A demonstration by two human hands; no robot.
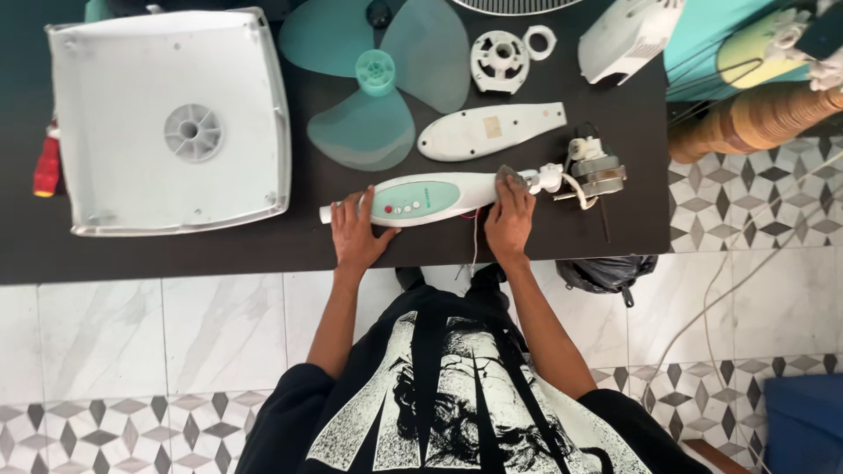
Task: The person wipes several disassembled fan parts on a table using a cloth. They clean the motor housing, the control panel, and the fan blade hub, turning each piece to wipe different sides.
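The table [158,254] is near black. At its 10 o'clock lies a white square fan base [171,123]; at 12, translucent teal fan blades [378,79]. The white control housing [421,200] at centre has a pale green panel with one red button among white ones. At 9 sits a red tool handle [46,167]. The floor tiles [755,197] at 3 show grey-and-white diamond stars.

On the dark surface [615,228], the left hand [356,233] steadies a white fan neck [439,197] with a green button panel. The right hand [511,215] presses a grey cloth [509,175] on its right end, near the motor [597,174]. A green fan blade [378,75] lies farther off.
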